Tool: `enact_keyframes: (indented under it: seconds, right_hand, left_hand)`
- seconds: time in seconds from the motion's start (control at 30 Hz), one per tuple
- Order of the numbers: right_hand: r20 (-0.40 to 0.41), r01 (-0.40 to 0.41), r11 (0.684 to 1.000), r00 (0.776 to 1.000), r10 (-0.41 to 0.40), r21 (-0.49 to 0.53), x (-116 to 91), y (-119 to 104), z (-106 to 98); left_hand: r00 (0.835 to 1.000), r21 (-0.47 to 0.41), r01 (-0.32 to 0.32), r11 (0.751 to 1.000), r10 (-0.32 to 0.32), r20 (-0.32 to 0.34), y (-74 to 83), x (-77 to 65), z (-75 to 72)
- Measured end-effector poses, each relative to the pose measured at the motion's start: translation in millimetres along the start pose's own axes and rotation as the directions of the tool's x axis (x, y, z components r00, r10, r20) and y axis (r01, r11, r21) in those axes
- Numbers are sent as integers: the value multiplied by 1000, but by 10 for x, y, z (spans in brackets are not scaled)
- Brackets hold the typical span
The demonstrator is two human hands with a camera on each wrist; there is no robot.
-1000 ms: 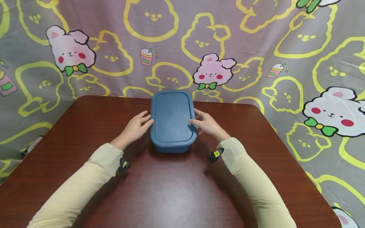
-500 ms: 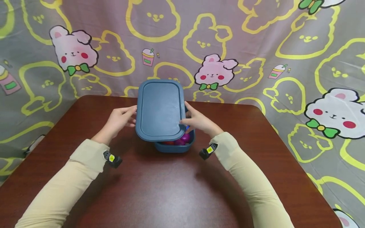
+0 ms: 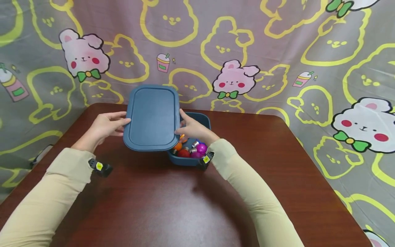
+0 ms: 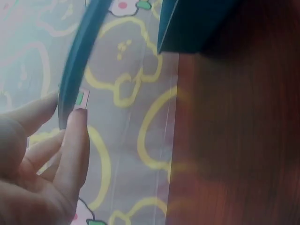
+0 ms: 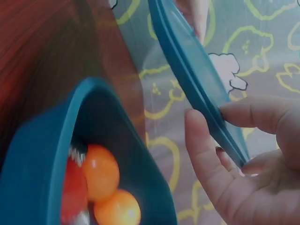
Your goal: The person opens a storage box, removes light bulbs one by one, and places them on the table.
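Note:
A blue rectangular lid (image 3: 152, 118) is held up and tilted above the table, left of the matching blue box (image 3: 185, 161). My left hand (image 3: 106, 128) pinches the lid's left edge, thumb on one face and fingers on the other, as the left wrist view also shows. On the opposite edge, my right hand (image 3: 197, 131) pinches the lid, passing over the uncovered box. Inside lie several colored light bulbs with silver screw bases: a purple bulb (image 3: 202, 148), a red bulb (image 3: 183, 153) and orange bulbs (image 5: 101, 173). Part of the box's inside is hidden by the lid and right hand.
The box stands on a dark red-brown wooden table (image 3: 160, 199), toward its far side. Behind and around the table hangs a cartoon-printed curtain (image 3: 185, 44). Black cameras are strapped at both wrists.
The lid has come off the box and moved left, carried by both hands. The box stays in place, and the bulbs inside now show.

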State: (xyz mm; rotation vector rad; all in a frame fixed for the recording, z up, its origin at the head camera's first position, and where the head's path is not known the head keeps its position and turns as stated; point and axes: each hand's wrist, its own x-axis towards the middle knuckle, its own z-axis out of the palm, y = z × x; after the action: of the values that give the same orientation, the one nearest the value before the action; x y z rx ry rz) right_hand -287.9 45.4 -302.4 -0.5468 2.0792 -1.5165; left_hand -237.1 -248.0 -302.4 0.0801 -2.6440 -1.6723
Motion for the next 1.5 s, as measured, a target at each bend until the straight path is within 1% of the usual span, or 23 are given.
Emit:
enact_keyframes:
  seconds: [0.1, 0.13, 0.2, 0.37, 0.47, 0.53, 0.57, 0.63, 0.7, 0.77, 0.8, 0.87, 0.9, 1.0, 1.07, 1.2, 1.3, 1.4, 1.5]
  right_hand:
    - [-33, -4, 1000, 999, 3, -10, 82, -31, 114]
    - [-50, -4, 1000, 999, 4, -8, 113, -38, 154]
    - [-95, -1, 1000, 995, 1, 1, 168, -53, 246]
    - [-182, 28, 996, 983, -12, 86, 270, -68, 476]
    - [-189, 32, 988, 982, -3, 148, 299, -58, 582]
    - [-178, 21, 984, 984, 11, 175, 303, -48, 642]
    - [-168, 13, 984, 986, 18, 180, 299, -43, 670]
    - [-156, -8, 985, 987, 35, 174, 285, -31, 726]
    - [-151, -25, 987, 987, 50, 161, 265, -15, 783]
    - [-150, -40, 988, 987, 62, 147, 247, 7, 840]
    - [-152, -47, 989, 986, 68, 143, 242, 22, 867]
    - [-155, -59, 987, 985, 82, 149, 236, 56, 918]
    - [-156, -68, 986, 984, 92, 151, 237, 74, 940]
    - [-154, -93, 981, 981, 119, 168, 241, 131, 1000]
    - [-153, -105, 981, 980, 130, 161, 236, 157, 1039]
    - [-153, -126, 985, 978, 143, 117, 208, 177, 1138]
    - [-145, -140, 985, 977, 154, 98, 195, 197, 1200]
    - [-143, -148, 983, 976, 163, 107, 203, 239, 1239]
    - [-147, -162, 980, 973, 178, 112, 220, 289, 1278]
  left_hand:
    - [1000, 74, 14, 997, -14, 1, -43, -15, -84]
    - [1000, 86, 21, 996, -21, 2, -57, -24, -111]
    - [999, 99, 34, 995, -34, 3, -88, -36, -168]
    - [997, 106, 79, 991, -81, 14, -188, -33, -310]
    - [994, 116, 100, 988, -105, 35, -294, 10, -407]
    - [992, 120, 111, 987, -118, 51, -403, 66, -474]
    - [990, 119, 117, 986, -125, 61, -474, 105, -510]
    - [987, 123, 143, 982, -151, 58, -623, 193, -566]
    - [983, 134, 156, 979, -166, 74, -725, 242, -599]
    - [980, 145, 164, 976, -178, 90, -776, 254, -604]
    - [979, 152, 166, 974, -181, 91, -777, 243, -594]
    - [977, 168, 153, 974, -174, 120, -745, 194, -569]
    - [977, 179, 152, 972, -175, 125, -730, 173, -553]
    - [970, 194, 168, 966, -197, 140, -720, 141, -507]
    - [965, 197, 182, 963, -214, 153, -726, 128, -482]
    - [954, 206, 207, 956, -244, 172, -793, 137, -447]
    - [952, 227, 211, 951, -253, 175, -850, 158, -423]
    - [950, 236, 217, 947, -261, 174, -889, 176, -389]
    - [943, 248, 233, 940, -281, 177, -914, 179, -348]
